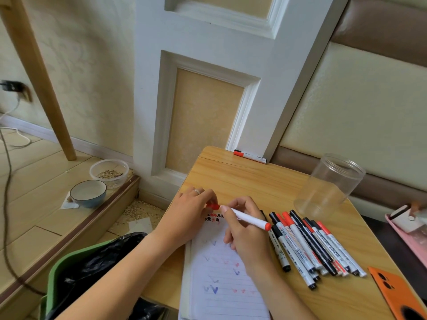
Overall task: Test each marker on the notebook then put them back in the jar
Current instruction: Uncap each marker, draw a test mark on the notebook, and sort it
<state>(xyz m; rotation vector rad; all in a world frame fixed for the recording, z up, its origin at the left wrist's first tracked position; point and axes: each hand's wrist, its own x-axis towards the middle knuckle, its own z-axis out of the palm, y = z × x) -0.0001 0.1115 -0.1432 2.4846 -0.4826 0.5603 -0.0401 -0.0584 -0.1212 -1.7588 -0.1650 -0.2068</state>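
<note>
Two hands are held over the top of the notebook (221,273), near the tabletop's (254,181) left edge. A white marker (248,218) is gripped by the right hand (245,232); its red cap (214,206) is pinched by the left hand (191,213). More markers (312,245) are spread beside the notebook, and the clear jar (330,185) is tipped towards the right edge.

Our left hand (191,211): forearm in from lower left, fingers curled, pinching a red cap (213,206) at the fingertips | our right hand (245,229): forearm in from below, fingers wrapped round a white marker (248,218), held level.
</note>
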